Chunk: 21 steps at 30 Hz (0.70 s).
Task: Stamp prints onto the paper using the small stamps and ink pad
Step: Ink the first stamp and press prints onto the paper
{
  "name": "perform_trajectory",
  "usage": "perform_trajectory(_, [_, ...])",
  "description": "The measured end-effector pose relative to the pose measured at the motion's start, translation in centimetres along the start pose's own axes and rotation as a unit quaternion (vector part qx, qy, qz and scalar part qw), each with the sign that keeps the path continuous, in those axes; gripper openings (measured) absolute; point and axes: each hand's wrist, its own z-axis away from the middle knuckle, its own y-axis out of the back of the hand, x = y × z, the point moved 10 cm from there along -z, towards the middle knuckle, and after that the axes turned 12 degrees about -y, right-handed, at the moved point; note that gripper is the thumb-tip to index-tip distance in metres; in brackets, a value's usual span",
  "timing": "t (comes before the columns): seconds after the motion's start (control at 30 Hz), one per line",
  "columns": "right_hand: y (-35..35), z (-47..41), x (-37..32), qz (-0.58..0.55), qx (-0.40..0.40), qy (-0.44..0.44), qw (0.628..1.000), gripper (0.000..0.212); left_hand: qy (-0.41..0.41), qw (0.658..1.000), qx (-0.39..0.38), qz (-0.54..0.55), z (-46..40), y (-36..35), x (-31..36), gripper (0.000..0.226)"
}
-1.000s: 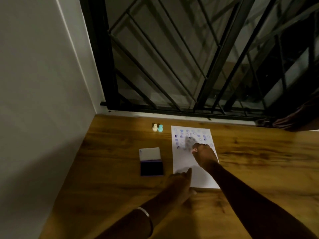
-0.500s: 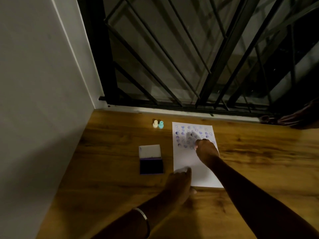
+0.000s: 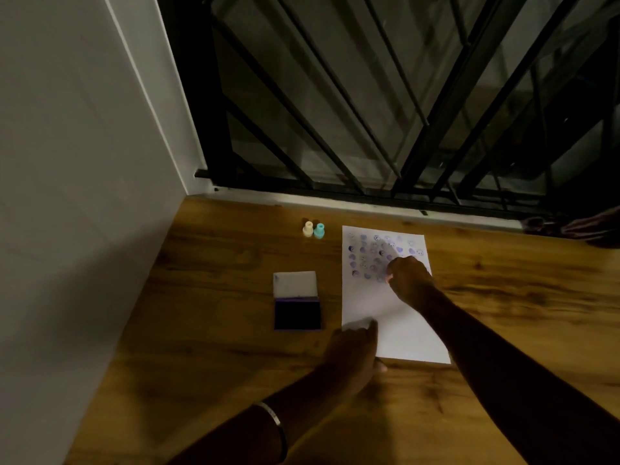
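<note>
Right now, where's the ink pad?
In the head view, the ink pad lies open on the wooden table, just left of the paper, nearer than the two small stamps.

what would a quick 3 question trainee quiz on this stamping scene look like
1. True or false: the ink pad lies open.
2. Which hand presses down on the stamped part of the paper? A) left hand B) right hand
3. How many spare stamps stand upright on the table beyond the pad?

Key: 1 true. 2 B; the left hand steadies the paper's near corner. 3 two, a cream stamp and a teal stamp, side by side.
</note>
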Motion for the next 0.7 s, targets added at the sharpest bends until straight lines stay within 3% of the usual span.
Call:
perform_trajectory(0.3, [1.0,2.3,0.5,-0.048,0.006,0.030,0.998,0.027,0.027,0.998,-0.013,0.056,0.2,0.3,-0.2,0.076])
perform_trajectory(0.43, [1.5,3.9,1.2,-0.076,0.036,0.019,0.996,0.023,0.086,0.970,-0.082,0.211,0.5,0.5,-1.5,0.077])
perform_trajectory(0.5, [2.0,5.1,0.6,-0.073,0.066,0.029,0.995,0.023,0.170,0.910,-0.066,0.371,0.9,1.5,-2.4,0.058])
perform_trajectory(0.6, [2.2,6.7,-0.9,-0.074,0.080,0.059,0.992,0.025,0.324,0.759,0.006,0.565,1.7,2.5,-4.4,0.027])
perform_trajectory(0.67, [2.1,8.0,-2.2,-0.091,0.072,0.079,0.990,0.027,0.354,0.673,0.060,0.646,2.0,3.3,-5.5,0.023])
perform_trajectory(0.7, [2.1,8.6,-2.8,-0.099,0.067,0.089,0.989,0.027,0.356,0.649,0.084,0.667,2.1,3.9,-6.0,0.025])
